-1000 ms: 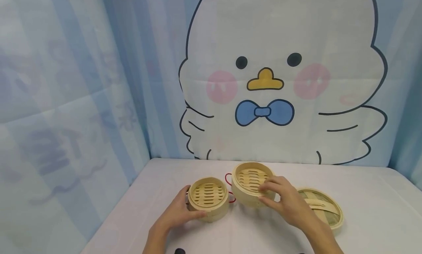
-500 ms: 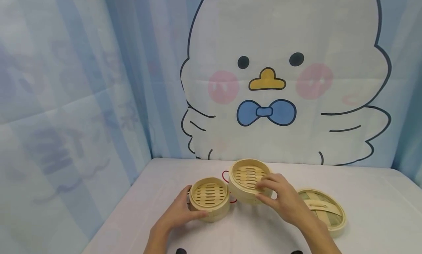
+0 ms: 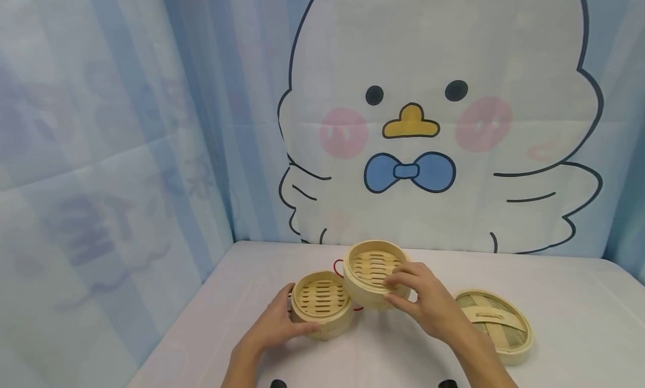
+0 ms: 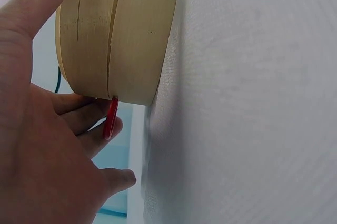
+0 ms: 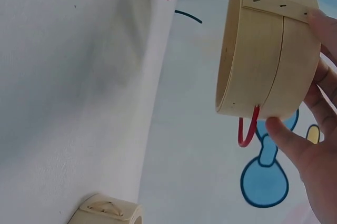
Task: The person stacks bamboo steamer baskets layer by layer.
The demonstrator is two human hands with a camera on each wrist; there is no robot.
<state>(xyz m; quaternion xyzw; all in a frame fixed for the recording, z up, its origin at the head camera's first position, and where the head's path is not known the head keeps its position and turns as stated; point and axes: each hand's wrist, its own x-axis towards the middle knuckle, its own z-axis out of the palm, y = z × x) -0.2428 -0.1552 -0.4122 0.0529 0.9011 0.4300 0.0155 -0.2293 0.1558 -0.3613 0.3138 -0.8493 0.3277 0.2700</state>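
Note:
On the table a small bamboo steamer basket (image 3: pixel 322 312) with a slatted bottom sits upright, and my left hand (image 3: pixel 282 321) grips its side, thumb in front and fingers round the back. A red loop handle (image 4: pixel 110 119) hangs from it beside those fingers in the left wrist view. My right hand (image 3: pixel 423 298) pinches a second steamer basket (image 3: pixel 370 293) by its near right wall. That one is held off the table, tilted, overlapping the first basket's right rim from above. Its wall, stitched seam and red handle (image 5: pixel 248 132) show in the right wrist view.
A round woven bamboo lid (image 3: pixel 496 326) with a strap across its top lies on the table to the right. White cloth covers the table (image 3: pixel 574 309). A printed curtain (image 3: pixel 403 220) with a cartoon bird stands behind, and another runs along the left.
My right hand has carried its steamer basket to the left and slightly up, closer over the other basket. My left hand has kept its grip, nearly still.

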